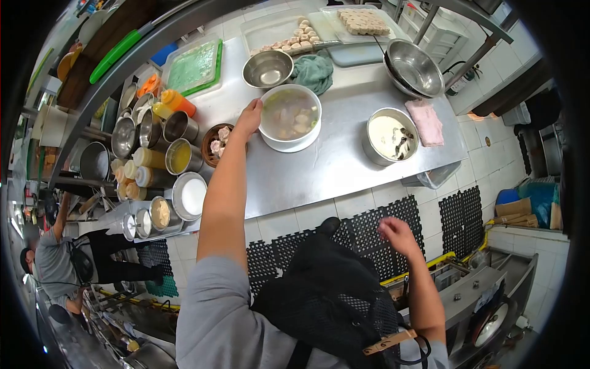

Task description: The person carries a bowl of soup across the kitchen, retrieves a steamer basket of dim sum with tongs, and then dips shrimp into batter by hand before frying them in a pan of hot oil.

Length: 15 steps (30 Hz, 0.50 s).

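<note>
On the steel table, a white bowl of soup (290, 114) with pale pieces and green bits rests on a white plate (289, 146). My left hand (248, 117) grips the bowl's left rim, fingers closed. My right hand (398, 236) hangs over the floor in front of the table, its fingers partly curled and nothing visible in them. To the right stands a steel pot (389, 136) of cream-coloured liquid with dark pieces. An empty steel bowl (268, 69) and a green cloth (313, 73) lie behind the soup. A round basket of dumplings (219, 143) is just left of my left forearm.
Steel bowls (415, 66) and a pink cloth (424, 123) are at the table's right. Sauce bottles (150, 158) and containers crowd the left. Trays (195, 64) line the back. A shelf rail (203, 13) crosses above. Co-workers (55, 261) stand far left.
</note>
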### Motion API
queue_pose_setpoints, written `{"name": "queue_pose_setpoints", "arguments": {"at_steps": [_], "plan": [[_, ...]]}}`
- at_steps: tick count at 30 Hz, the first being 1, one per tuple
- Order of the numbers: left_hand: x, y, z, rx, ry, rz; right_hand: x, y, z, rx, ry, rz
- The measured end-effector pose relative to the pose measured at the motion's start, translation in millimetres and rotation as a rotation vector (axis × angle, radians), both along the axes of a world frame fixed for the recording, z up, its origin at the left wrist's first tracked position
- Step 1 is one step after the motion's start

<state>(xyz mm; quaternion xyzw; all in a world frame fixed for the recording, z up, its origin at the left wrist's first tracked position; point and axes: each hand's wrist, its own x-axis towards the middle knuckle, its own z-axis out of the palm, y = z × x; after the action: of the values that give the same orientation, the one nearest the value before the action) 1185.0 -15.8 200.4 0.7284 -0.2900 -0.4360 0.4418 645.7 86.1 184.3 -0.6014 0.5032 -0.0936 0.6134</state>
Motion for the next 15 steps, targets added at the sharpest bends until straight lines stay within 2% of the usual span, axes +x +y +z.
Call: {"name": "queue_pose_setpoints", "arguments": {"at_steps": [5,7,10,12,15], "plan": [[-15,18,7,-0.039,-0.013,-0.012,101,-67,38,-0.27,0.029,0.135],[-16,24,-5,-0.101,-0.05,-0.048,135,-85,27,-0.141,-0.168,0.026],[-19,33,-23,-0.076,-0.074,-0.033,176,-111,12,-0.132,-0.115,0.025],[-22,43,-32,-0.049,-0.093,-0.063,198,-114,12,0.058,-0.211,-0.114],[-42,61,-13,0.017,-0.057,-0.12,216,-112,20,0.162,-0.239,-0.114]]}}
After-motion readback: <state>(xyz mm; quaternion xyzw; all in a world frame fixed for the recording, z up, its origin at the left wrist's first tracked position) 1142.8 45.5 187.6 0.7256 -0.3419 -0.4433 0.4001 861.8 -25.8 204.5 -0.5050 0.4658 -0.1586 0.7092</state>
